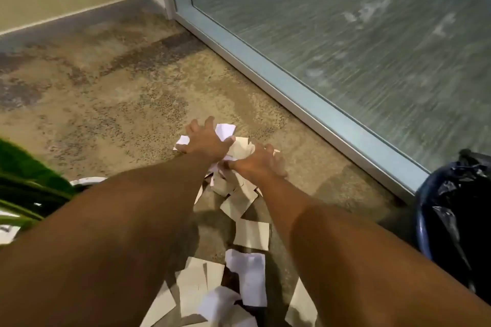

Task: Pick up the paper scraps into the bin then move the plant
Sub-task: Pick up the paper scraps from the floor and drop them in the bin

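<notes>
A: Item 1, paper scraps (239, 223): white and beige pieces, strewn on the carpet floor (106, 93) in a trail whose long axis runs straight away from the person, from the bottom of the view to a heap at the far end.

B: Hands?

A: Both at the far heap. Left hand (206, 141): fingers spread and bent, pressing down on the far-left pieces. Right hand (256, 163): fingers curled into the near-right side of the heap, gathering paper; whether it has a firm hold, I cannot tell. The 2 hands sit close together with scraps between them.

B: Item 2, bin?

A: Bin (451, 210), dark, lined with a black bag, at the right edge near the glass door frame (305, 93). It lies right of and nearer than the heap, so the right hand is the closer one.

B: Obstructions?

A: None visible between heap and bin, only bare carpet. Item 3, plant (24, 180): green leaves at the left edge, well apart from the bin, just beside the left forearm.
</notes>
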A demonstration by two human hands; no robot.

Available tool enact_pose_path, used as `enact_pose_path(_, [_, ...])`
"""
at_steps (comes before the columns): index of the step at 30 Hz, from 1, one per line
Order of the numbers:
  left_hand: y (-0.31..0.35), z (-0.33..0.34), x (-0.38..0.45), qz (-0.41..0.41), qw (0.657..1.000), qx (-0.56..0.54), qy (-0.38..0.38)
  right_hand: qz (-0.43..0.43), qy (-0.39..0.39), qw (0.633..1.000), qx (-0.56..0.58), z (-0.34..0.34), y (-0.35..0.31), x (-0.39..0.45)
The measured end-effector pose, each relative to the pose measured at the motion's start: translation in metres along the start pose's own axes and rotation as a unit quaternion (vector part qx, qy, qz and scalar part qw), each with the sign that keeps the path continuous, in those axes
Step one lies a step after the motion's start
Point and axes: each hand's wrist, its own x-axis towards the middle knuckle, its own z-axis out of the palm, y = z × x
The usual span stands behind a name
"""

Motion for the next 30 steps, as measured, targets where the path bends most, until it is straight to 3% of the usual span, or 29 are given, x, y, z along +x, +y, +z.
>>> enact_pose_path(5, [0.004, -0.002, 0.008, -0.051, 0.998, -0.045, -0.005, -0.078, -0.011, 0.991, -0.108, -0.012, -0.001, 0.003])
enact_pose_path(10, [-0.001, 0.006, 0.010, -0.055, 0.998, 0.037, -0.012, -0.186, -0.029, 0.964, -0.188, -0.004, -0.005, 0.011])
enact_pose_path(15, [0.000, 0.001, 0.011, -0.044, 0.997, 0.051, -0.027, -0.196, -0.051, 0.952, -0.231, -0.001, -0.011, 0.016])
enact_pose_path(24, [-0.015, -0.004, -0.007, 0.048, 0.994, 0.079, -0.058, -0.182, -0.074, 0.938, -0.284, 0.003, -0.023, 0.002])
enact_pose_path(30, [-0.016, -0.016, -0.032, 0.003, 0.993, 0.057, -0.107, -0.184, -0.060, 0.938, -0.288, -0.007, -0.003, -0.020])
